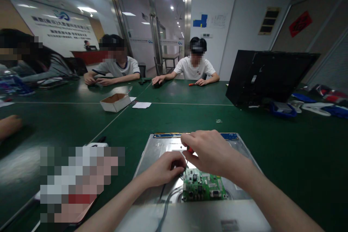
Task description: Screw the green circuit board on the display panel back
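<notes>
A silver metal panel (pixel 160 148) lies flat on the green table in front of me, with a green circuit board (pixel 203 187) fixed near its middle and a thin blue strip board (pixel 230 136) along its far edge. My right hand (pixel 209 152) is closed round a screwdriver with a red handle (pixel 190 149), its thin shaft pointing down at the top left corner of the circuit board. My left hand (pixel 165 168) is curled beside the shaft, fingertips pinched at the board's corner. Grey cables (pixel 167 199) run from the board toward me.
A black monitor shell (pixel 261 78) stands at the right, with blue and white items behind it. An open cardboard box (pixel 115 102) and a white paper (pixel 141 105) lie further back. Three people sit at the far and left sides. Another person's hand (pixel 9 126) rests at the left edge.
</notes>
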Available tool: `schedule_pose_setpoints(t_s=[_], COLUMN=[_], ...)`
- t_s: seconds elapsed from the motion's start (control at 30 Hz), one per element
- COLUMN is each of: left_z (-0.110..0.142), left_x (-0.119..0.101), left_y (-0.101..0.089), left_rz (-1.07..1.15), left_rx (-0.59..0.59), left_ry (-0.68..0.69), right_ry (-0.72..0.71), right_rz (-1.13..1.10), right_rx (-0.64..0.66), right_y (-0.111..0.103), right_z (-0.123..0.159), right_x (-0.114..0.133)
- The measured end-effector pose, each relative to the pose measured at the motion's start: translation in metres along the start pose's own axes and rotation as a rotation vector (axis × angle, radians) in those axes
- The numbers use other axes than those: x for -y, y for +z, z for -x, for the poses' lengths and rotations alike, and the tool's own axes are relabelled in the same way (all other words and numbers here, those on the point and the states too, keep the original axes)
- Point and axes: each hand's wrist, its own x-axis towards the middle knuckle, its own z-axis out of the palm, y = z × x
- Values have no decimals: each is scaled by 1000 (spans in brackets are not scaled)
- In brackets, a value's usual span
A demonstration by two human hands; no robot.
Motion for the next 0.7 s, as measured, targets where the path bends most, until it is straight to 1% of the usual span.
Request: schedule_pose_setpoints(t_s=[0.2, 0.27, 0.33, 0.47, 0.53, 0.7], left_z=[-1, -1, -1, -1, -1, -1], left_x=[2, 3, 2, 0, -1, 1], left_y=[-1, -2, -2, -1, -1, -1], left_rz=[7, 0, 0, 8, 18, 32], left_rx=[30, 33, 33, 11, -1, 17], left_ry=[38, 40, 39, 37, 31, 15], right_ry=[-64, -89, -77, 24, 49, 9], right_rz=[-84, -90, -61, 8, 32, 26], right_rx=[74, 80, 64, 35, 30, -2], right_y=[-8, -9, -8, -3, -1, 2], right_z=[3, 3, 4, 3, 1, -1], right_x=[-3, -1, 1, 4, 5, 5])
